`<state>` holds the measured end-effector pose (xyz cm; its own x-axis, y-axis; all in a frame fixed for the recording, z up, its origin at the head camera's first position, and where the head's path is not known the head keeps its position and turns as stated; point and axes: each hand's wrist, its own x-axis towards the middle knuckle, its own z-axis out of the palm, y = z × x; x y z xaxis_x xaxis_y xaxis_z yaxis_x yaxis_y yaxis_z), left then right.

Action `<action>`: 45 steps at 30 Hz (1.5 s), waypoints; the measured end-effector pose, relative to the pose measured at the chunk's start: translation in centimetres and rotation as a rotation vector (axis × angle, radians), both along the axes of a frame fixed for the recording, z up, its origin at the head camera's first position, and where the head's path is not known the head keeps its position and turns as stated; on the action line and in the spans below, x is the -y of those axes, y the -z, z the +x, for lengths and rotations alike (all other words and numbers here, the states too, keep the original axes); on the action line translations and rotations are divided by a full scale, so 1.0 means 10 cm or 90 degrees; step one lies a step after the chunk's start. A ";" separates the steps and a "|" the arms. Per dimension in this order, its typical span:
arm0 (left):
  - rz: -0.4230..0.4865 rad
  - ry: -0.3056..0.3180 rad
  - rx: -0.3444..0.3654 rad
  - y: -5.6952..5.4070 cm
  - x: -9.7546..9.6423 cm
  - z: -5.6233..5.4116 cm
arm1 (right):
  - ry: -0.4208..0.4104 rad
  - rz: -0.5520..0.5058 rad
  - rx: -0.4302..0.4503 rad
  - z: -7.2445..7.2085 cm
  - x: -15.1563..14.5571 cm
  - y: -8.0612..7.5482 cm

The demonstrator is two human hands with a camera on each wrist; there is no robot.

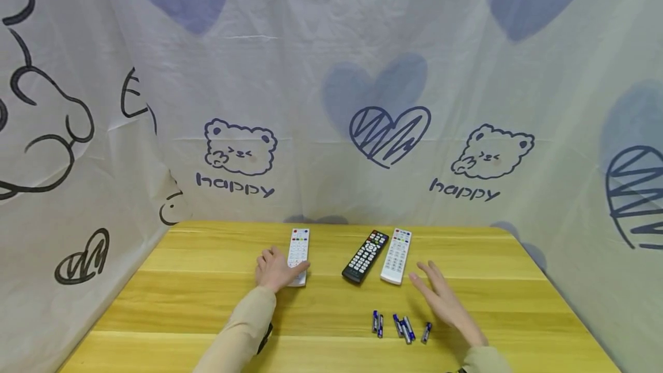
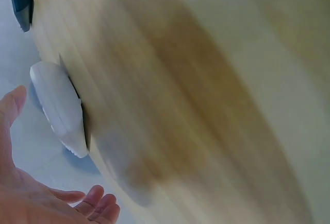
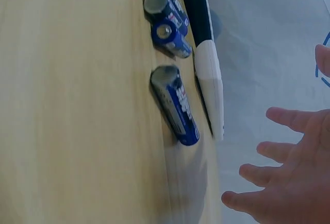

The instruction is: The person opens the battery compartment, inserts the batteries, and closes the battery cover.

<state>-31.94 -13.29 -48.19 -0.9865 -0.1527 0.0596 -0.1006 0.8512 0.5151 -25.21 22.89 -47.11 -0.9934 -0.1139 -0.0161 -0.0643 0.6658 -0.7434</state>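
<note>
My left hand (image 1: 274,272) is over the left white remote control (image 1: 298,246), its thumb crossing the remote's near end in the head view. The left wrist view shows that hand with fingers spread and a gap between them and the remote (image 2: 59,108). My right hand (image 1: 442,298) hovers with fingers extended, to the right of a second white remote control (image 1: 396,258). It holds nothing. A black remote control (image 1: 365,258) lies slanted beside that second remote. Nearer to me, several blue-and-silver batteries lie in small groups, with a single battery (image 1: 426,332) closest to the right hand.
The remotes and batteries lie on a yellow wood-grain table (image 1: 171,298). Behind the far table edge hangs a pale curtain (image 1: 311,177) printed with hearts and bears; it also runs along both sides.
</note>
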 end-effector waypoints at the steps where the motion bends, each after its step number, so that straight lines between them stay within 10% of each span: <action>1: -0.002 -0.001 0.003 0.01 -0.02 -0.02 | -0.001 0.000 -0.001 0.00 0.01 0.00; 13: -0.051 -0.018 -0.009 0.13 -0.18 -0.18 | 0.000 0.009 -0.001 0.01 0.05 0.03; 37: 0.033 0.001 -0.034 0.26 -0.26 -0.25 | 0.001 -0.008 -0.003 0.04 0.08 0.07; 45: 0.058 -0.004 -0.038 0.14 -0.28 -0.17 | -0.003 -0.007 -0.002 0.03 0.09 0.07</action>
<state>-33.66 -10.54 -49.62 -0.9807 -0.1657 0.1038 -0.0723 0.8004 0.5951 -24.90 21.97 -47.78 -0.9929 -0.1184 -0.0111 -0.0700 0.6577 -0.7500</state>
